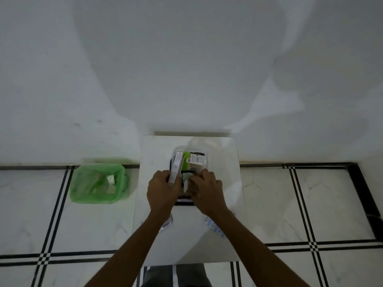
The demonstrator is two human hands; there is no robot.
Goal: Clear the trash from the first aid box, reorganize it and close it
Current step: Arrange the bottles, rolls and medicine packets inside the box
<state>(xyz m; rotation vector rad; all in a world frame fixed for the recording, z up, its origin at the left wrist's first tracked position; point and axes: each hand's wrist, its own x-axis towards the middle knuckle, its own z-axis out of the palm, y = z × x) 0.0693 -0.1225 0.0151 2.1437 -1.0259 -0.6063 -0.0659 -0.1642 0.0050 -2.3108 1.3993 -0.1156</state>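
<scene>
The open first aid box (206,157), clear plastic with a dark base, sits on a white table (223,183). Inside it lie a green item (186,157) and a small bottle with a white label (196,158). My left hand (163,189) holds a long white carton (176,167) that leans up over the box's left side. My right hand (207,187) reaches into the near part of the box, its fingers closed on a small white item (186,186). What lies under my hands is hidden.
A bin lined with a green bag (98,183) stands on the tiled floor left of the table, with scraps inside. A blister strip (166,223) and a blue-and-white packet (215,226) lie on the table beside my forearms. A white wall rises behind.
</scene>
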